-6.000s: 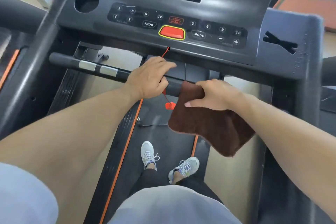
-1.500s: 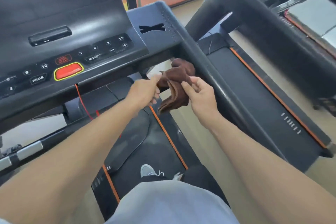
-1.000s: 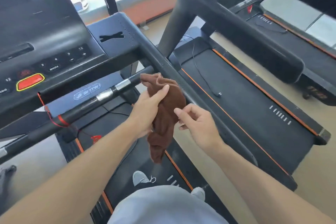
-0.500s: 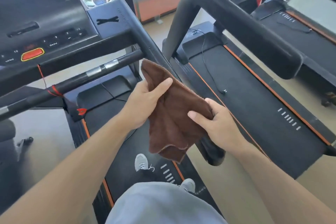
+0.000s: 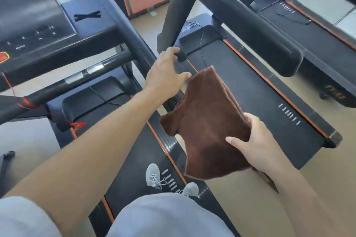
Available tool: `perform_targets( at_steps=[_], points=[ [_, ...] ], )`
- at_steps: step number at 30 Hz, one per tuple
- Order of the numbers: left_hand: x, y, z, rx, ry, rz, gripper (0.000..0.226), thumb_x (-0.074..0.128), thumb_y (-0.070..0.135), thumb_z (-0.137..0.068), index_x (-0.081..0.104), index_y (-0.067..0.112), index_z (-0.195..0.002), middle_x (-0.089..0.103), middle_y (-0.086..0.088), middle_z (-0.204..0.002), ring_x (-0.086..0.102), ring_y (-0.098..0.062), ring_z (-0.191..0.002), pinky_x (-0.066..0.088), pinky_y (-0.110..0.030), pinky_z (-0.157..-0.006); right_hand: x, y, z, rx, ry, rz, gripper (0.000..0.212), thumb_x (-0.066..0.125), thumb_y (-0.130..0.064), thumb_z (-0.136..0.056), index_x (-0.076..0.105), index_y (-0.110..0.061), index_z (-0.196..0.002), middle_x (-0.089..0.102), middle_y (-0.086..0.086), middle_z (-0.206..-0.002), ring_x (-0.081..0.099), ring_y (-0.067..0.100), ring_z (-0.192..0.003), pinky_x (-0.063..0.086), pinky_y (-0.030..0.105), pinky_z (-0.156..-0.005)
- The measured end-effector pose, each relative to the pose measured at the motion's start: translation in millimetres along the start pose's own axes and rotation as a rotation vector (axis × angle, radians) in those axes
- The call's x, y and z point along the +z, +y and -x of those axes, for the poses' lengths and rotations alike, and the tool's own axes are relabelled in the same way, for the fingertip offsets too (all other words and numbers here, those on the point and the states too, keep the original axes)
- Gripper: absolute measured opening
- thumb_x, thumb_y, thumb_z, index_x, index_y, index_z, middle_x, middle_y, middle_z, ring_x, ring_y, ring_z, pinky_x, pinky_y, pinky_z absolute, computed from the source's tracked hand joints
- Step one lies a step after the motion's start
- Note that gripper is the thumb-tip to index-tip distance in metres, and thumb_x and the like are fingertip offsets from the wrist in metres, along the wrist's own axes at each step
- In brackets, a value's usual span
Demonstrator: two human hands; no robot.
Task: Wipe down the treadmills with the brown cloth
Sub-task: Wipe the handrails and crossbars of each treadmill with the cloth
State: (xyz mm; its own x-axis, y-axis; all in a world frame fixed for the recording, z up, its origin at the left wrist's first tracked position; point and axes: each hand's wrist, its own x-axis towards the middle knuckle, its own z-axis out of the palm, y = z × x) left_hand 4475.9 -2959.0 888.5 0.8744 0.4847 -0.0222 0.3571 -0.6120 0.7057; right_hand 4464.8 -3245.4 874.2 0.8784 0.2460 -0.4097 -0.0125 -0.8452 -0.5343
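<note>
Head view, the only one: the person stands on the belt of the near treadmill [image 5: 134,159], shoes at about 6 o'clock. The brown cloth [image 5: 208,125] hangs in the air at the centre, over the gap between this machine and the next treadmill [image 5: 260,92], which lies from 12 toward 4 o'clock. It touches neither machine as far as can be seen.

The right hand [image 5: 254,140], at about 4 o'clock, grips the cloth's lower right edge, thumb on top and fingers curled beneath it. The left hand [image 5: 165,71], just above centre at about 11 o'clock of the cloth, is spread with loosely bent fingers; its thumb lies against the cloth's top corner. Whether it pinches that corner or merely touches it cannot be told, because of blur.

The console [image 5: 38,31] sits at 10 o'clock and the front crossbar [image 5: 77,77] at 9 o'clock, both away from the cloth.

As a judgement, no wiping stroke is under way: the cloth is being spread or refolded between passes. Nothing shows which surfaces are already clean. The neighbouring treadmill, and a further one [image 5: 317,25] at 2 o'clock, probably remain to be wiped.
</note>
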Motion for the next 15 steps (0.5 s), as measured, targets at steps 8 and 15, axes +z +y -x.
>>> perform_targets(
  at_steps=[8,15],
  points=[
    [60,-63,107,-0.098,0.139,0.269,0.035,0.065,0.007,-0.091,0.062,0.027,-0.119,0.058,0.016,-0.117,0.057,-0.010,-0.106,0.050,-0.040,-0.098,81,-33,-30,-0.307,-0.215,0.046,0.100,0.071,-0.055,-0.090,0.008,-0.035,-0.164,0.024,-0.012,-0.167,0.026,0.010,-0.151,0.024,0.030,-0.118],
    [67,-80,102,-0.398,0.184,0.412,0.008,0.072,0.020,-0.094,0.069,0.027,-0.096,0.071,0.013,-0.090,0.064,0.000,-0.084,0.053,-0.023,-0.083,102,-42,-39,-0.348,-0.040,0.302,0.102,0.064,-0.064,-0.087,-0.001,-0.041,-0.162,0.036,-0.011,-0.157,0.051,0.022,-0.133,0.049,0.043,-0.096]
  ],
)
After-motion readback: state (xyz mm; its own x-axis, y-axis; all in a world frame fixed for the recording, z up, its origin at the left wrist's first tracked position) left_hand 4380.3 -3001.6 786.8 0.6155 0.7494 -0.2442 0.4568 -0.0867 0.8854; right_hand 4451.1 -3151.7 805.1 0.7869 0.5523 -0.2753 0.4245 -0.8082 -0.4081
